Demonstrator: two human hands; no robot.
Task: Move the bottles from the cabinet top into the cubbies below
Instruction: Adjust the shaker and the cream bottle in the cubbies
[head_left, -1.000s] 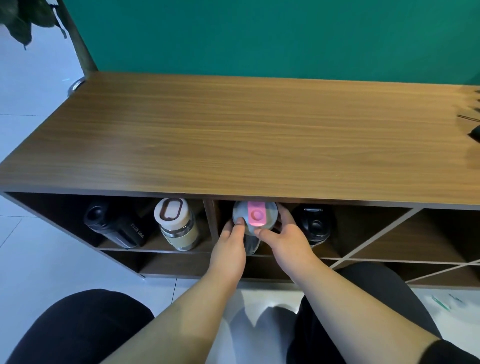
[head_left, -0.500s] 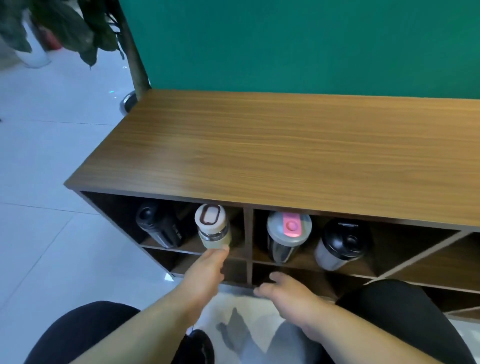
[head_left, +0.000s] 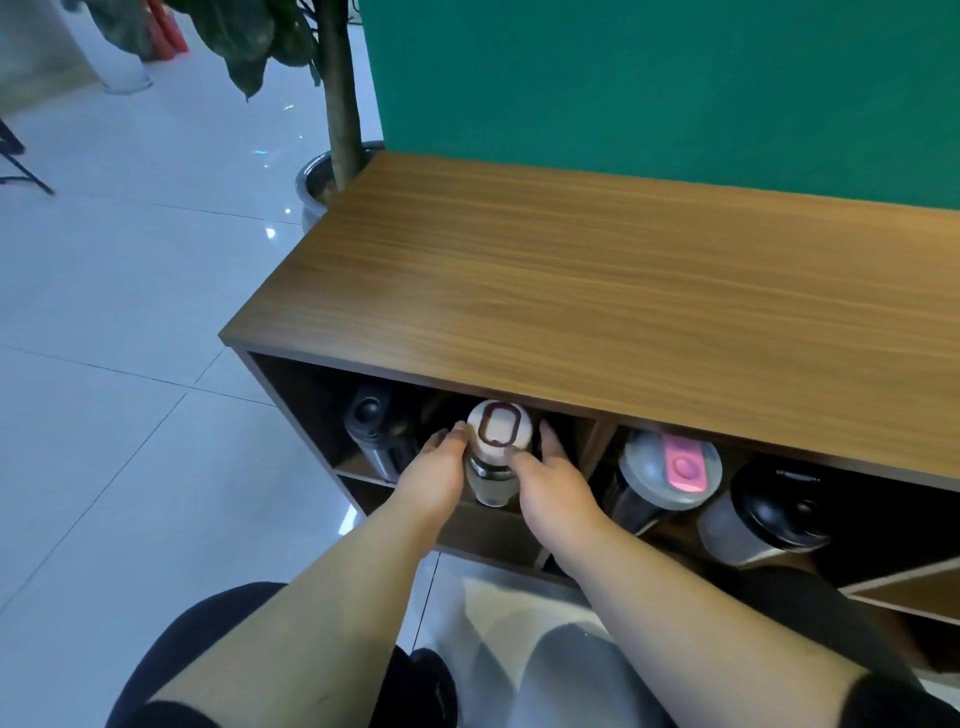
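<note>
A cream bottle with a white lid and brown handle loop (head_left: 497, 434) stands in the left upper cubby of the wooden cabinet (head_left: 623, 291). My left hand (head_left: 434, 475) and my right hand (head_left: 553, 480) grip it from either side. A dark grey bottle (head_left: 376, 434) stands to its left in the same cubby. In the adjoining cubby to the right are a clear bottle with a grey lid and pink tab (head_left: 667, 475) and a black-lidded tumbler (head_left: 763, 514). No bottles stand on the cabinet top.
A potted plant in a metal pot (head_left: 311, 182) stands at the cabinet's far left corner. A green wall (head_left: 675, 78) runs behind. White tiled floor (head_left: 104, 364) lies to the left. My dark-clad knees are at the bottom. Diagonal-divided cubbies (head_left: 904, 587) lie at the right.
Both hands left the pink-tabbed bottle, shifted left, and now clasp the cream bottle. The view has swung left, showing more floor and the plant.
</note>
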